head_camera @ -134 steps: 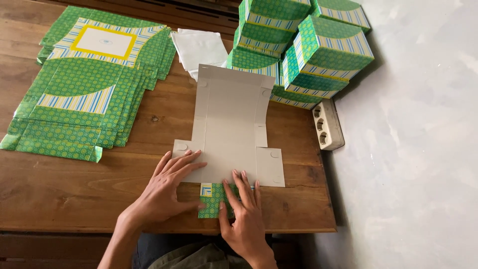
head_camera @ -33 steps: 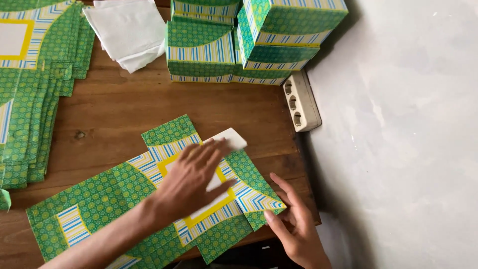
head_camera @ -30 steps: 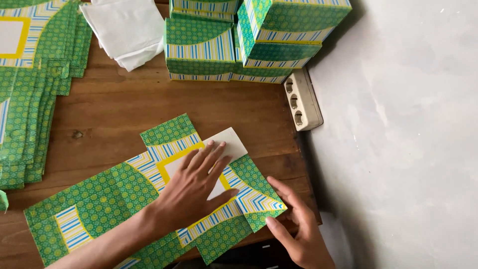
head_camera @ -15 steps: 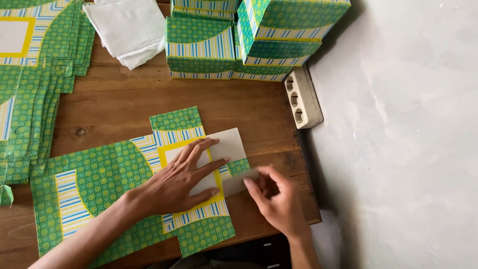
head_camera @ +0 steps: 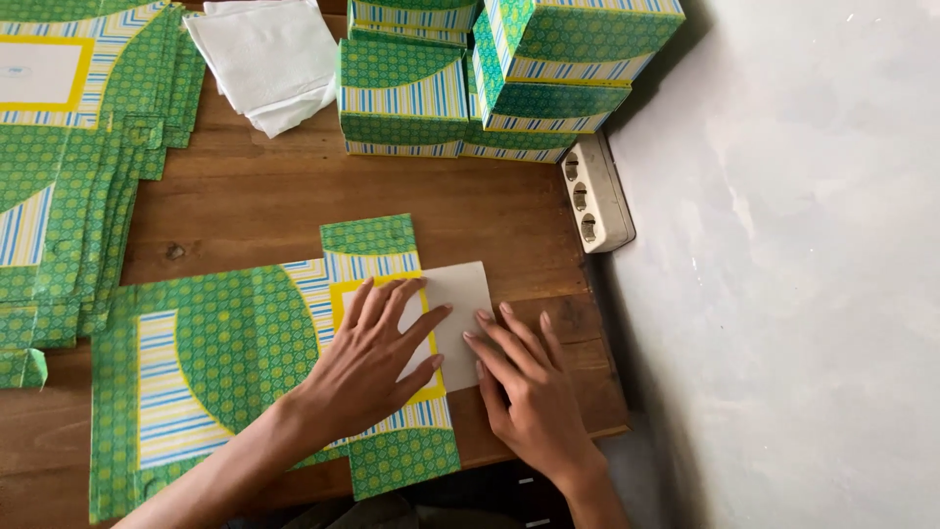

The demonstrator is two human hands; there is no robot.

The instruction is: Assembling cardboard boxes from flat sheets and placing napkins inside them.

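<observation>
Across the brown wooden tabletop (head_camera: 255, 201) my flat green patterned cardboard box blank (head_camera: 215, 362) now lies squared up instead of skewed. Its white end flap (head_camera: 460, 304) has folded inward, so the crease is set. My left hand (head_camera: 377, 362) presses open-palmed; my right hand (head_camera: 529, 392), moved in from the edge, flattens the flap. Finished green boxes (head_camera: 490, 78) and a white power strip (head_camera: 597, 191) crowd close.
</observation>
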